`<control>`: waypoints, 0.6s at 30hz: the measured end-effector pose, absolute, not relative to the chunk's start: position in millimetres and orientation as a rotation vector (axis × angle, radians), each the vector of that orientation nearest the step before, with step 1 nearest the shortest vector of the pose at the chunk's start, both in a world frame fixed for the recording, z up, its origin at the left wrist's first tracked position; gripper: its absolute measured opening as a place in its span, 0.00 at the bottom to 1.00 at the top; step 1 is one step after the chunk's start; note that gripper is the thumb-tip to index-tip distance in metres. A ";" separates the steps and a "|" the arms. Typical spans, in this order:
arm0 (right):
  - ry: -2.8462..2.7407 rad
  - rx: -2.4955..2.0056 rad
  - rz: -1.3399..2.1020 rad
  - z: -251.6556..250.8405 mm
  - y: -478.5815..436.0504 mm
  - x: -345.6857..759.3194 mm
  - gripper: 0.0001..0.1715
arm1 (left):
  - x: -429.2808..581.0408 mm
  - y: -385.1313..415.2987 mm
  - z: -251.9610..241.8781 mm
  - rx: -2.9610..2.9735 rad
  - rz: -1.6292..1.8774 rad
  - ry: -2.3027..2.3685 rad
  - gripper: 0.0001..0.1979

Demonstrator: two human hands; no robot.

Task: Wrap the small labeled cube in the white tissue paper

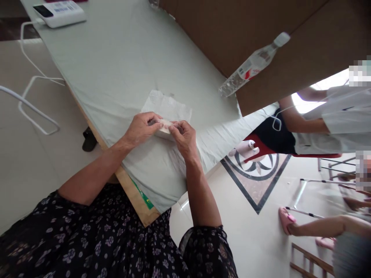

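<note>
My left hand (142, 129) and my right hand (184, 138) come close together over the cloth-covered table. Between them they pinch a small off-white strip (164, 134), thumbs on its upper edge and fingers behind it. Its material is too unclear to name, and my fingers cover both of its ends. Just beyond my hands a crumpled white sheet (166, 105), like tissue, lies flat on the pale tablecloth (124, 65). Thin, wrinkled, see-through material (177, 160) lies by my right wrist.
A clear plastic bottle (252, 67) with a white cap stands against a large cardboard box (214, 34). At the far left corner lies a white device (60, 13) with a white cable (24, 46). Other people sit at the right, one in a white shirt (344, 116).
</note>
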State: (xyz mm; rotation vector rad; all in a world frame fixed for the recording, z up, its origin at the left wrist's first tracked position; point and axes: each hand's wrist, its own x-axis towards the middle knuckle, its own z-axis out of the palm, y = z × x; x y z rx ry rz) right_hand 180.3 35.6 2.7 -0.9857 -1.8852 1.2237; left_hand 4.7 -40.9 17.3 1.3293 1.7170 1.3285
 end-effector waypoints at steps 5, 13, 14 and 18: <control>-1.829 -0.985 1.204 2.0 29.9 178.6 0.12 | 8.2 -39.9 13.6 1.269 1.418 1.678 0.11; -1.792 -1.018 1.190 -0.1 27.5 178.7 0.11 | 9.4 -39.6 14.6 1.254 1.400 1.694 0.10; -1.787 -1.015 1.193 0.6 26.7 178.9 0.11 | 9.5 -40.0 15.7 1.258 1.398 1.697 0.10; -1.770 -1.031 1.200 3.7 23.4 179.1 0.12 | 9.0 -40.9 21.5 1.275 1.340 1.726 0.09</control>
